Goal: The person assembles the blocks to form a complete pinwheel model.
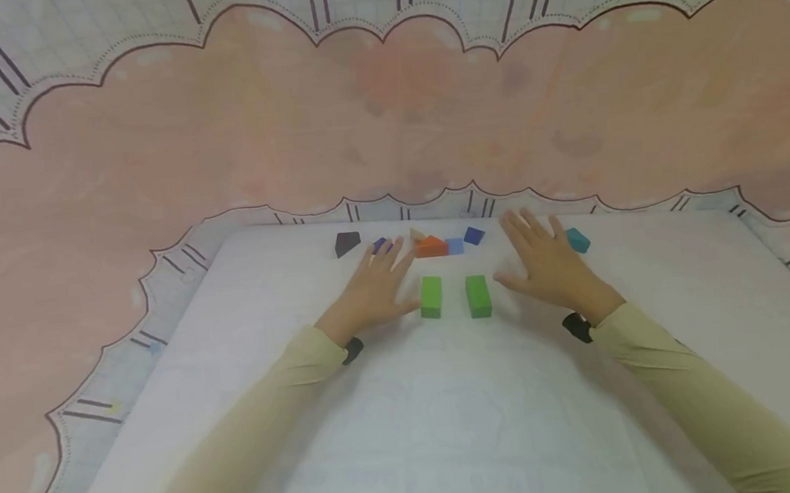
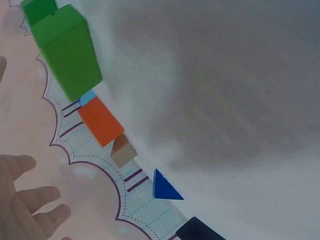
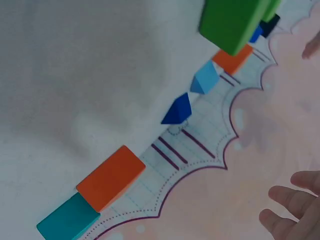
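Note:
Two green blocks stand side by side with a gap between them, the left green block (image 1: 432,297) and the right green block (image 1: 478,296). My left hand (image 1: 372,287) spreads its fingers just left of the pair, its thumb tip right at the left block's edge. On the other side, my right hand (image 1: 548,265) also has its fingers spread, the thumb pointing toward the right block. Neither hand grips anything. Both wrist views show outstretched fingers apart from the blocks, at the frame edge.
Behind the green blocks runs a row: black block (image 1: 348,243), blue triangle (image 1: 382,244), orange block (image 1: 431,248), light blue block (image 1: 455,246), dark blue block (image 1: 474,236), teal block (image 1: 578,240). A second orange block (image 3: 111,177) is hidden behind my right hand in the head view.

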`<state>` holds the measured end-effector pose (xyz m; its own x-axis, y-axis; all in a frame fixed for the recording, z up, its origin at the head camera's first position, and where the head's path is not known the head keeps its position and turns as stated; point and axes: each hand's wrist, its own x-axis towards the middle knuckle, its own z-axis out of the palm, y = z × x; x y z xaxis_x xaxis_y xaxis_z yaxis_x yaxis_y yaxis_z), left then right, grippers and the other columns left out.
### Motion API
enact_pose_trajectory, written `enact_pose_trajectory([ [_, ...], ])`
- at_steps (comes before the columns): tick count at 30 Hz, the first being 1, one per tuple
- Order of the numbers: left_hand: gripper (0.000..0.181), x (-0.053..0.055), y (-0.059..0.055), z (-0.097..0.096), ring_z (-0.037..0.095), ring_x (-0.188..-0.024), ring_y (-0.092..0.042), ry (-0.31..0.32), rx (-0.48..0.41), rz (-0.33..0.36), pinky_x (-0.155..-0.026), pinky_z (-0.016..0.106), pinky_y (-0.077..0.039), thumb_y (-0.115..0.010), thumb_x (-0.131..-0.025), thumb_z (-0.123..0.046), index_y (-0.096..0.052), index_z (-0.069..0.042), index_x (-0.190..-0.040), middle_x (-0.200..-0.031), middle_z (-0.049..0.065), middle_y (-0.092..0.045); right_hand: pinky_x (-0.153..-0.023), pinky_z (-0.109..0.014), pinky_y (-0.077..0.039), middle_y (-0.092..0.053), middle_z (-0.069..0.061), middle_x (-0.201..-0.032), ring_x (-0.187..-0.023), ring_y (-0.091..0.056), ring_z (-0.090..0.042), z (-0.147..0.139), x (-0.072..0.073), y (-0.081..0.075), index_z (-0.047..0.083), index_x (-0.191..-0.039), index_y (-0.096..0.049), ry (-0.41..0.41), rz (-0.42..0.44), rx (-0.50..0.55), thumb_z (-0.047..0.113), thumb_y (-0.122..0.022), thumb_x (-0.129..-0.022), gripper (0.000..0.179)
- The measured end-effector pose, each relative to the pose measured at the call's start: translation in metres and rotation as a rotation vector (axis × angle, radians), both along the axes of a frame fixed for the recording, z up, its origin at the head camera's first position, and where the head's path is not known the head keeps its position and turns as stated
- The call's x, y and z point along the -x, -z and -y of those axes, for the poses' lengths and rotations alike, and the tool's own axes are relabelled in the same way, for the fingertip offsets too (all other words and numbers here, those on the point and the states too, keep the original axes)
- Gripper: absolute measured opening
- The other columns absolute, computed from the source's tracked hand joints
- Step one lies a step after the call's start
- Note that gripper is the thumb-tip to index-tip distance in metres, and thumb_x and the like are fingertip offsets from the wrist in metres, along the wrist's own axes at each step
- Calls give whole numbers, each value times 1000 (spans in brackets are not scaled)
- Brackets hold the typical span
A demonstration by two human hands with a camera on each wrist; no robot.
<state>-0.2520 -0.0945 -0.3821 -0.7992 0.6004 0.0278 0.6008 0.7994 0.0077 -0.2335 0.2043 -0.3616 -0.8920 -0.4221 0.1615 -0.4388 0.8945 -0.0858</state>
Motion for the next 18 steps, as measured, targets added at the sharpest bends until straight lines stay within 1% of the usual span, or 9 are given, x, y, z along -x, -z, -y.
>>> enact_pose_trajectory([
  [5, 84, 1, 1, -3, 35, -145, -14, 36, 36, 48, -117, 51, -8, -49, -89, -57, -15, -10, -151, -157, 17, -10, -112, -63, -4, -18, -17, -156, -145, -12, -37, 3, -1, 7, 3, -149, -16, -71, -10, -42, 51, -54, -88, 86],
  [8, 85, 2, 2, -5, 35, -144, -19, 65, 54, 70, -117, 50, -11, -51, -88, -57, -18, -10, -150, -157, 16, -15, -112, -63, -5, -22, -17, -155, -144, -15, -37, 5, -2, 12, 3, -149, -19, -115, -20, -69, 50, -56, -87, 86],
  [12, 85, 6, 2, -10, 32, -140, -30, 113, 60, 63, -116, 48, -18, -53, -86, -60, -24, -11, -149, -154, 13, -28, -112, -63, -10, -28, -16, -153, -142, -20, -37, 7, -4, 19, 4, -148, -24, -188, -45, -131, 52, -56, -86, 85],
  [14, 85, 8, 3, -13, 30, -137, -35, 133, 73, 47, -115, 47, -21, -54, -85, -61, -27, -10, -147, -151, 12, -34, -111, -64, -13, -33, -16, -151, -141, -24, -37, 7, -4, 22, 4, -146, -27, -231, -75, -151, 53, -58, -85, 84],
  [18, 84, 11, 5, -16, 28, -133, -41, 142, 115, 31, -114, 47, -26, -53, -84, -64, -32, -10, -145, -145, 10, -43, -108, -65, -19, -41, -16, -145, -137, -30, -37, 8, -2, 29, 4, -144, -33, -292, -138, -170, 52, -61, -82, 83],
])
